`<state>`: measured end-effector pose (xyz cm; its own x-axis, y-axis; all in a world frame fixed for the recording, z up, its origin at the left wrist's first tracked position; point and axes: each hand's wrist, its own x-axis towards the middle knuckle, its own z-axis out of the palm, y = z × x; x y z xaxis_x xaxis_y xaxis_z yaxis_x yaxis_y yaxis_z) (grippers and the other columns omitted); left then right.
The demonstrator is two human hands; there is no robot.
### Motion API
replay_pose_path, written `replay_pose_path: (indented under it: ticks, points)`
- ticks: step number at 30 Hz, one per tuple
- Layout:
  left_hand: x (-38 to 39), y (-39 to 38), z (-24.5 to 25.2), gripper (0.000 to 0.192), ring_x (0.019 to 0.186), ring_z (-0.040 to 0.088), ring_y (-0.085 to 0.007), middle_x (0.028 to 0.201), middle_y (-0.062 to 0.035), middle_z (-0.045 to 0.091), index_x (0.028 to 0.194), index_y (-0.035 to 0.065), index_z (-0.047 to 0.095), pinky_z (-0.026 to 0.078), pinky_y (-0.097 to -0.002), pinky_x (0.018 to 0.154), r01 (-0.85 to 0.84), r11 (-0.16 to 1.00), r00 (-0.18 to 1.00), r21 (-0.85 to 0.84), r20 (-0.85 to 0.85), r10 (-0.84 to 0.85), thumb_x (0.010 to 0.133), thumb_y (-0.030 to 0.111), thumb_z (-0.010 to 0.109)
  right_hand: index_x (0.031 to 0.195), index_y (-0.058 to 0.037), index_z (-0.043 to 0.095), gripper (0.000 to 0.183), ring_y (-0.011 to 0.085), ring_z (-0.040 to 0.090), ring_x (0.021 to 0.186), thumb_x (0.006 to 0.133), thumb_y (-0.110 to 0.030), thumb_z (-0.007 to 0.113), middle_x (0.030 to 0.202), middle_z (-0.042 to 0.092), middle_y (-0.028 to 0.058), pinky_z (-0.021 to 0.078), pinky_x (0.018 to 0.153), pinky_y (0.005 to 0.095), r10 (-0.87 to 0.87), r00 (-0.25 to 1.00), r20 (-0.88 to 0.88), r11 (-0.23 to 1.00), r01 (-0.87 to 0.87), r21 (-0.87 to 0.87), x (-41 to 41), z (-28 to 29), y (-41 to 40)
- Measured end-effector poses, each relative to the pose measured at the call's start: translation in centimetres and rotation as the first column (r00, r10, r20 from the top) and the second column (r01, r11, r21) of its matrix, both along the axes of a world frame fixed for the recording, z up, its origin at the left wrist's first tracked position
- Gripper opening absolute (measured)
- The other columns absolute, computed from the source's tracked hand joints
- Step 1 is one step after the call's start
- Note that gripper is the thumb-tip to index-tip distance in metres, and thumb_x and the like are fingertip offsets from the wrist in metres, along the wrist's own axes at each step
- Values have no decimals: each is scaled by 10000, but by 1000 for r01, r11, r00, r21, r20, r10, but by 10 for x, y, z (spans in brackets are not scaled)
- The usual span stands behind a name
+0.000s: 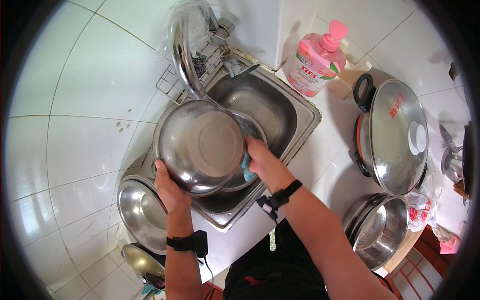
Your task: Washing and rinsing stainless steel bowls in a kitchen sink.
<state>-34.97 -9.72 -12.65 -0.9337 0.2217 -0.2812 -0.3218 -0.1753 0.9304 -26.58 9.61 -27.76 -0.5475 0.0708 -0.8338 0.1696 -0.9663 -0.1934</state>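
An upturned stainless steel basin [213, 138] is held tilted over the sink, its base facing me. My left hand [170, 189] grips its rim at the lower left, thumb on the outer wall. My right hand [259, 155] is at the basin's right edge, closed around a teal cloth [247, 170]. Part of the cloth is hidden behind the fingers and the basin. Beneath lies another metal basin [252, 125], mostly covered, in the stainless steel sink [262, 101]. The chrome faucet [183, 60] ends just above the upturned basin's far rim.
A wire rack [170, 84] holds a scouring pad behind the faucet. Right of the sink stand a pink pump bottle [315, 63], a lidded pan [399, 135] and stacked metal pots [382, 228]. Metal basins [144, 213] lean at left, near the tiled wall [86, 146].
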Motion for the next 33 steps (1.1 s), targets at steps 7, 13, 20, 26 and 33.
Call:
replay_pose_path:
  ticks: [7, 13, 20, 26, 33]
  points:
    - [13, 10, -14, 585, 1148, 597, -219, 1272, -102, 645, 1300, -49, 602, 459, -365, 1035, -252, 967, 967, 43, -29, 254, 1085, 486, 501, 1542, 47, 349, 611, 317, 444, 1425, 1128, -400, 318, 1591, 420, 174, 337, 1203, 483, -323, 946, -38, 945, 319, -75, 1, 49, -50]
    - [11, -8, -30, 590, 1192, 569, -228, 1325, -100, 619, 1330, -33, 598, 432, -377, 1067, -302, 953, 953, -5, 11, 302, 1081, 494, 507, 1589, -76, 329, 681, 285, 391, 1460, 1089, -539, 344, 1611, 401, 112, 383, 1161, 493, 89, 990, 112, 956, -117, 268, 21, 59, -51]
    - [13, -7, -29, 613, 1196, 565, -228, 1323, -98, 620, 1334, -29, 598, 432, -376, 1063, -309, 950, 950, 40, 52, 307, 1059, 516, 543, 1333, -37, 600, 456, 318, 611, 1177, 1084, -388, 448, 1288, 658, 173, 506, 913, 434, 289, 930, 226, 695, -366, 619, 38, 33, -59]
    - [10, -4, -20, 599, 1141, 595, -217, 1271, -102, 646, 1288, -37, 615, 463, -363, 1024, -224, 974, 975, 44, -4, 224, 1072, 513, 516, 1047, 57, 676, 346, 525, 609, 1005, 1017, -261, 541, 1021, 660, 351, 479, 842, 529, 105, 963, 247, 586, -260, 768, 14, 4, -35]
    - [5, 2, -10, 552, 1070, 614, -194, 1192, -92, 667, 1236, -40, 638, 485, -345, 961, -122, 992, 992, -15, -33, 121, 1093, 473, 492, 1172, 49, 693, 299, 205, 645, 902, 1023, -179, 568, 1016, 736, 152, 504, 774, 374, 169, 974, 150, 643, -224, 732, -10, 19, 26]
